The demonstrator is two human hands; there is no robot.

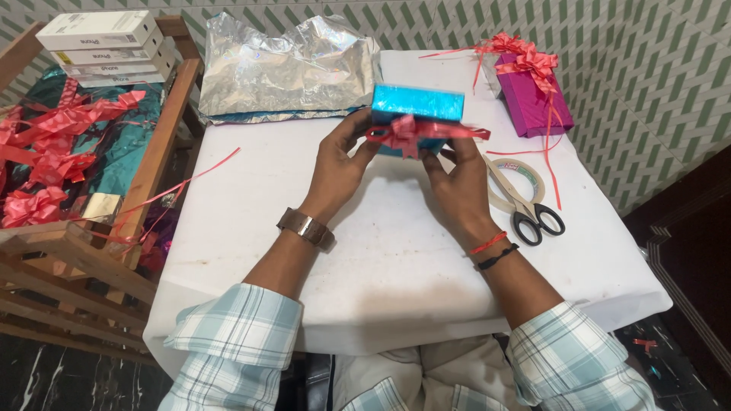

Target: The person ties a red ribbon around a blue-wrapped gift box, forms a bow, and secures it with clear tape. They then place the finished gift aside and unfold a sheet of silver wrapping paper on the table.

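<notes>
White table: both hands' fingers pinch red bow on blue box.

between the fingertips of both hands, a box in glossy blue foil, its ribbon bow shiny red; beyond the fingers, crinkled silver foil sheet; beneath them, matt white tablecloth; right of the fingers, scissors with metal blades, black plastic handles

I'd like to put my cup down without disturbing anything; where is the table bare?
The white table is bare in front, between the wrists and near edge, and along its left side below the silver foil. The right side is crowded: scissors, tape roll, purple gift box.
</notes>
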